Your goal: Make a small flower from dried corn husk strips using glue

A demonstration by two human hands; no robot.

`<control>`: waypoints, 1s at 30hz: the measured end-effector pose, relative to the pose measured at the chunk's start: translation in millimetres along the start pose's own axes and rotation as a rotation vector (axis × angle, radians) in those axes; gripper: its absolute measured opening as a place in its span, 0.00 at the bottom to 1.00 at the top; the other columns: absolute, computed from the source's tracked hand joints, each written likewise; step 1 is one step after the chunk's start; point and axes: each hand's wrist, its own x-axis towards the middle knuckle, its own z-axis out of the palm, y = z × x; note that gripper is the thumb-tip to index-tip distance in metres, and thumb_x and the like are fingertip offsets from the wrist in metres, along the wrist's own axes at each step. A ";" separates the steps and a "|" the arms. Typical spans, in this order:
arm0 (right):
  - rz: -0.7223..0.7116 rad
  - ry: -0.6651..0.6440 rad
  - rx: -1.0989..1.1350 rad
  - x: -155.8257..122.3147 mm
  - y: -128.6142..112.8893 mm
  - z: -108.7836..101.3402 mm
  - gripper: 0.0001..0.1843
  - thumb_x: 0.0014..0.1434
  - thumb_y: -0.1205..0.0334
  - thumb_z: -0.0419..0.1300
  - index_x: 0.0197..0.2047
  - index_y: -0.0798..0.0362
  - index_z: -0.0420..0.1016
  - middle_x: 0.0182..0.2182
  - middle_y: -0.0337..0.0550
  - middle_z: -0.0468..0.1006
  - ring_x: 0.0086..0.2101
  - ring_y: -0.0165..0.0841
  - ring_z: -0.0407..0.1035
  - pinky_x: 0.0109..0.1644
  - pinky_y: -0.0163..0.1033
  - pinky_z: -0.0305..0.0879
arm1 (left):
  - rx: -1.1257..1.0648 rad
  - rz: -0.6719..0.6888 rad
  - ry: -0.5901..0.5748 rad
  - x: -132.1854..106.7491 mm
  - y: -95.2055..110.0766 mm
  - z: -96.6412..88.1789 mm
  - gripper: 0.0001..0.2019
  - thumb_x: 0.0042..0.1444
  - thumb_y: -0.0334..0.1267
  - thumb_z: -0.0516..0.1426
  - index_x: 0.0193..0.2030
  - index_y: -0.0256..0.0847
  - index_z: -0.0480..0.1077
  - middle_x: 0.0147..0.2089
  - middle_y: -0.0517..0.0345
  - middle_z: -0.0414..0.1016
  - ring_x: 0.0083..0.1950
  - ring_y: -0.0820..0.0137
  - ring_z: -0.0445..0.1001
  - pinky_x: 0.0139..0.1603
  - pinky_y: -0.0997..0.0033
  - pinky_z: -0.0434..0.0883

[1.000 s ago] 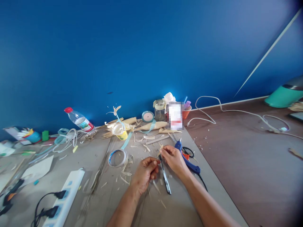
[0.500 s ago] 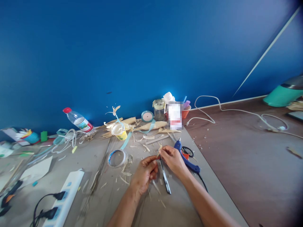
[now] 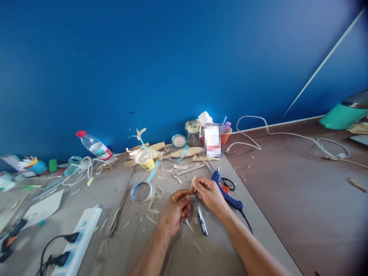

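From my remote seat I favour a light, even pinch, because my left hand (image 3: 175,211) and right hand (image 3: 211,193) together grasp the pale strip (image 3: 193,179) by the pen's (image 3: 201,220) far end.

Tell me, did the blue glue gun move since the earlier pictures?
No. The blue glue gun lies in the same spot on the grey tabletop, shifted neither way; everything in view just slid slightly together.
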 end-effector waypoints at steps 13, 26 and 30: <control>0.083 -0.081 0.032 -2.1 -1.1 3.4 0.09 0.49 0.60 0.54 0.26 0.55 0.70 0.13 0.30 0.58 0.16 0.24 0.50 0.20 0.31 0.46 | -0.008 0.034 0.060 2.0 -1.3 -2.8 0.14 0.43 0.41 0.61 0.35 0.36 0.70 0.15 0.69 0.60 0.13 0.85 0.47 0.16 0.79 0.45; 0.090 -0.107 0.090 0.1 13.7 12.3 0.09 0.47 0.59 0.57 0.27 0.56 0.72 0.18 0.33 0.66 0.18 0.24 0.52 0.22 0.31 0.48 | -0.009 0.058 0.070 3.4 -4.0 -7.8 0.11 0.45 0.39 0.60 0.35 0.36 0.70 0.15 0.69 0.60 0.13 0.85 0.47 0.16 0.80 0.46; 0.090 -0.092 0.137 1.1 16.6 14.9 0.10 0.46 0.58 0.58 0.29 0.56 0.72 0.19 0.34 0.66 0.19 0.24 0.53 0.23 0.31 0.50 | 0.010 0.074 0.085 3.6 -4.2 -7.7 0.11 0.45 0.39 0.59 0.35 0.36 0.70 0.15 0.68 0.60 0.13 0.85 0.48 0.16 0.80 0.46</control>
